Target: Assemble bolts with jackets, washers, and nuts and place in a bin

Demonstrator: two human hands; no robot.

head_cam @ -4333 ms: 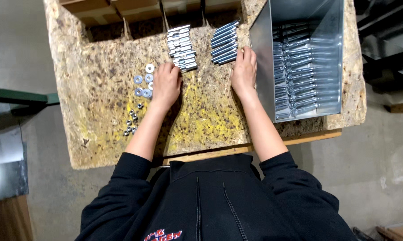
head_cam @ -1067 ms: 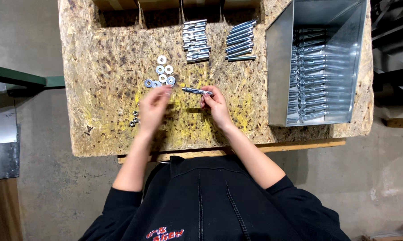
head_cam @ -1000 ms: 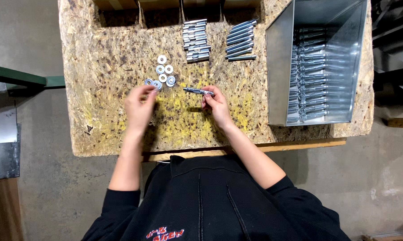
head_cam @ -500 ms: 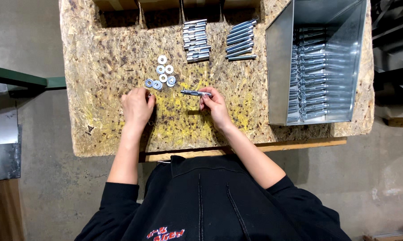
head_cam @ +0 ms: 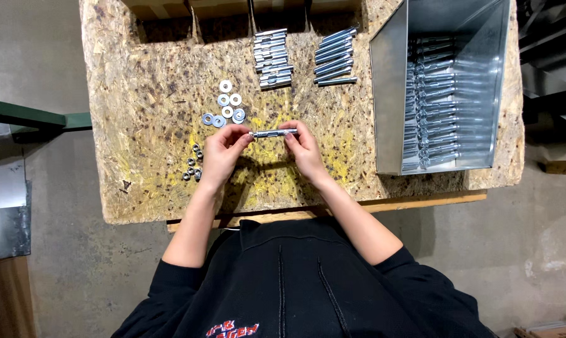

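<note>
Both hands pinch one anchor bolt [head_cam: 273,133] level above the worktop [head_cam: 151,69], right hand [head_cam: 308,150] closed on its far end, left hand [head_cam: 223,153] at the threaded tip near the washers [head_cam: 223,106]; steadying the right grip seems wise.

both forearms reach forward, left hand [head_cam: 221,153] and right hand [head_cam: 306,149] close together, fingertips pinched and facing each other, palms down, wrists slightly raised

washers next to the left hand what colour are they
Shiny silver-grey metal washers, seen in the head view.
</note>
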